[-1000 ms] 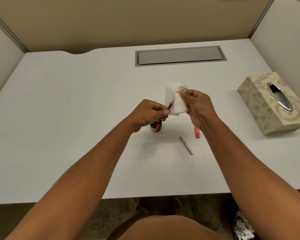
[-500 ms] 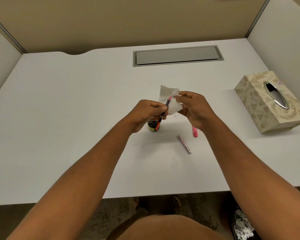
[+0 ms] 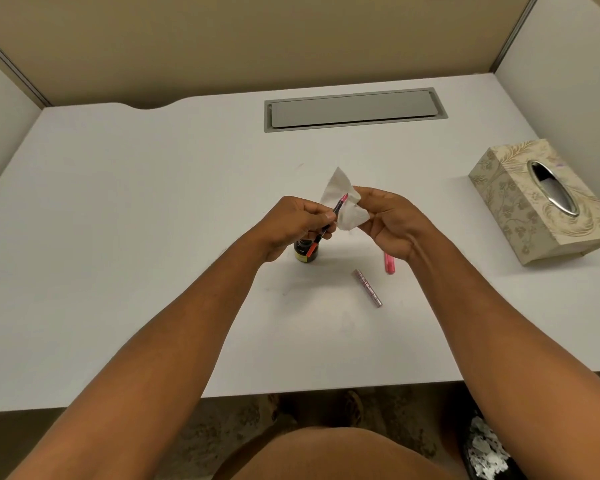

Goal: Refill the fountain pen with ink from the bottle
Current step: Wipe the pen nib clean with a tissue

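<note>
between two hands, a pen meeting tissue

above the white desk (image 3: 118,237), the left hand (image 3: 291,225) is pinching the fountain pen (image 3: 328,221) between curled fingers, its pink tip pointing up and away into a white tissue (image 3: 343,209). the right hand (image 3: 390,221) is pinching that tissue at its edge. just below the left hand, the dark ink bottle (image 3: 305,252) is standing on the desk. below the right hand, a pink pen piece (image 3: 389,264) and a silvery pen piece (image 3: 368,287) are lying apart. far right of both hands, a patterned tissue box (image 3: 530,206) is sitting.
</note>
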